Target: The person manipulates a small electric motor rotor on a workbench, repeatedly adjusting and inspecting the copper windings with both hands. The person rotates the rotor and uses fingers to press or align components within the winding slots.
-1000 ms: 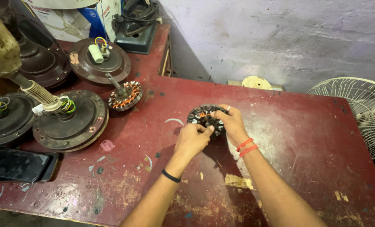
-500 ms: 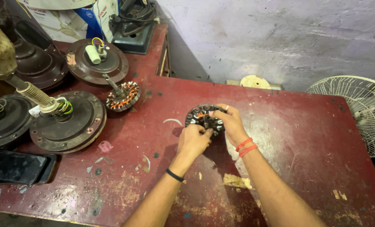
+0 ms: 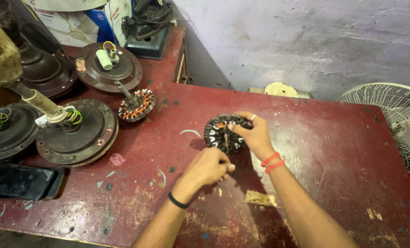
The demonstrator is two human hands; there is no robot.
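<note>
Red bench [image 3: 333,151] — right hand [image 3: 255,135] clasps the stator [image 3: 223,134] flat; left hand [image 3: 207,167], fingers pinched shut, draws a thin wire from it — winding work, needing steady tension.

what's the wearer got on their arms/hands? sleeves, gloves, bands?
Both forearms are bare: no sleeves in view, no gloves. The left hand has a thin black band at the wrist. The right hand has two red-orange bands at the wrist and a pale ring on one finger. No other markings can be made out.
</note>
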